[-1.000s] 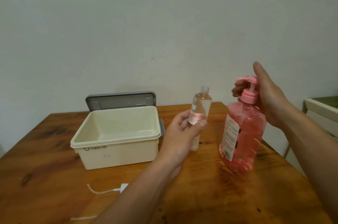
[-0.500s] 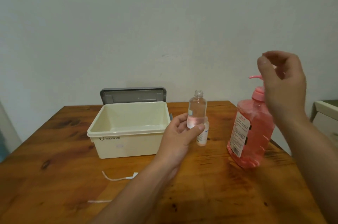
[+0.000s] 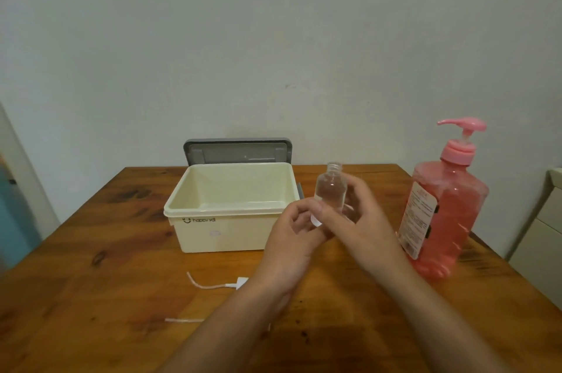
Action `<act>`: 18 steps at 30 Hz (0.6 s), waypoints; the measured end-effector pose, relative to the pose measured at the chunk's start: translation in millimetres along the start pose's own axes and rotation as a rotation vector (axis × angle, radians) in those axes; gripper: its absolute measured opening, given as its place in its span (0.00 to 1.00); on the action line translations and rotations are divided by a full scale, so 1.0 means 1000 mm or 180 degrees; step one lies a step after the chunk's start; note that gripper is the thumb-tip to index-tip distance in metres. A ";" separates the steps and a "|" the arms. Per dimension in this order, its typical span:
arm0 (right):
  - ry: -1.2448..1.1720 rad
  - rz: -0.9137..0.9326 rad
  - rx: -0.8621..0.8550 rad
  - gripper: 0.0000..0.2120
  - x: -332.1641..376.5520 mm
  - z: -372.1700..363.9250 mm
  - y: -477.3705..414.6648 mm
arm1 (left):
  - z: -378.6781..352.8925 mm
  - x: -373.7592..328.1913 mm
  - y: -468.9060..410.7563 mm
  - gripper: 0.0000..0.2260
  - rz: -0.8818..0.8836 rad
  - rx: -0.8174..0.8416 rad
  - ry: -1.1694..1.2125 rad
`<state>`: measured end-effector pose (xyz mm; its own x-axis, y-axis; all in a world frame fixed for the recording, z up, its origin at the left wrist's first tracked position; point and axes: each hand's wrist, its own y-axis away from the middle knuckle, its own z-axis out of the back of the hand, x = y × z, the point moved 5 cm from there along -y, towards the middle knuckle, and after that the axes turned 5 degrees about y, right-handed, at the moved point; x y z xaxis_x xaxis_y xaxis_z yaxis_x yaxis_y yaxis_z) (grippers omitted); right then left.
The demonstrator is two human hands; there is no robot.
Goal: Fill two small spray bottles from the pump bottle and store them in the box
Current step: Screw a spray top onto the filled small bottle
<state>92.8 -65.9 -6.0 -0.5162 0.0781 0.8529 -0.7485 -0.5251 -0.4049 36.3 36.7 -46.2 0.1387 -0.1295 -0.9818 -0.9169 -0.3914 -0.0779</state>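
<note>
The small bottle [image 3: 331, 190] is just right of the frame's middle, held upright above the table [image 3: 91, 251] with its neck uncapped. That is probably so that it stays ready to take liquid and spills nothing. Its body looks clear, with no pink showing in it. The left hand [image 3: 292, 238] grips its lower part with curled fingers. The right hand [image 3: 368, 226] closes on it from the right, fingers curved behind the body. This looks like a pass from one hand to the other or a steadying grip, though blur hides the exact contact. A white patch low between the two hands cannot be made out.

The pump bottle [image 3: 447, 211] stands at the right of the frame, full of pink liquid, with its spout pointing left towards the hands. Nothing touches it. The box [image 3: 225, 232] sits open at centre left, and its grey lid [image 3: 237, 153] is propped behind it, so the bottles can be dropped straight in. A white cable [image 3: 209, 285] lies below the box.

A second ago the right hand was on the pump head. Half a second ago it hung in the air beside the pump with fingers loosely curled. It has since come down to the small bottle. A second small bottle stood behind the left hand then, and the hands now cover that spot.
</note>
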 end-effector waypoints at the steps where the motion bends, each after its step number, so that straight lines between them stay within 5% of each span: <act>1: -0.0034 -0.0030 0.0037 0.26 -0.002 -0.004 0.001 | 0.001 0.001 0.002 0.15 0.0003 0.0008 0.0004; 9: -0.0304 -0.0087 -0.0026 0.15 -0.014 -0.024 0.002 | 0.016 0.005 0.006 0.18 -0.0114 0.0138 -0.0279; 13: -0.0370 -0.0151 -0.0027 0.16 -0.024 -0.027 0.004 | 0.034 0.003 0.006 0.21 -0.0200 0.0176 -0.1057; 18: -0.0348 -0.0257 0.0092 0.15 -0.037 -0.031 0.012 | 0.063 -0.008 0.018 0.13 -0.0462 -0.0002 -0.2061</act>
<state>89.7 -48.6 -52.4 -0.4050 0.0292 0.9138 -0.7727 -0.5452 -0.3251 -5.3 88.4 -50.4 0.0075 0.4981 -0.8671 -0.9056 -0.3643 -0.2172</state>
